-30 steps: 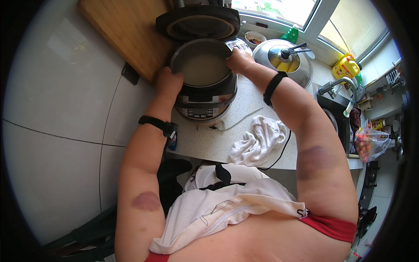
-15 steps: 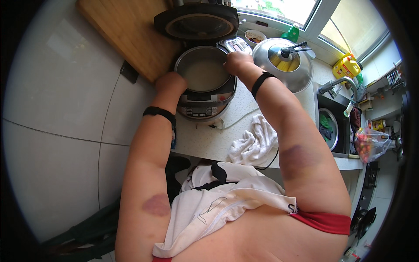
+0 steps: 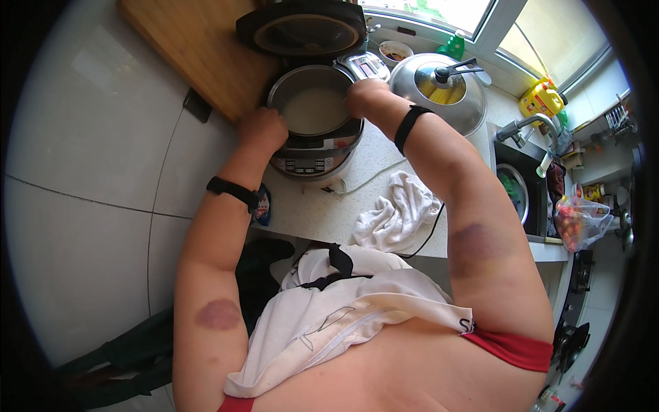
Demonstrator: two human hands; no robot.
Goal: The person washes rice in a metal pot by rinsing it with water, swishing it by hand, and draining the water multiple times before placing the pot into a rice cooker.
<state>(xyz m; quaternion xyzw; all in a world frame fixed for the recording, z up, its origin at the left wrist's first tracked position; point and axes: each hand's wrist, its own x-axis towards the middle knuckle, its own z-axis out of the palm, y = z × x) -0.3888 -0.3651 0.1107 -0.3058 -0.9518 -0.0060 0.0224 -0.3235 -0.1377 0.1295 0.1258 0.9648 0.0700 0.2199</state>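
Head view: speckled kitchen counter point(image 3: 322, 213) below a sunny window, tiled floor to your left. You stand over an open rice cooker point(image 3: 312, 141), lid point(image 3: 301, 27) tipped back at 12 o'clock so the inner pot point(image 3: 312, 103) is reachable. Your left hand point(image 3: 261, 129) clamps the pot rim at 9 o'clock, your right hand point(image 3: 364, 96) at 3 o'clock; hands apart, opposite sides, likely to keep it level. Pale contents inside. Wooden board point(image 3: 199, 55) leans at 10 o'clock, lidded wok point(image 3: 439, 89) at 2, crumpled white towel point(image 3: 398, 213) near 5.
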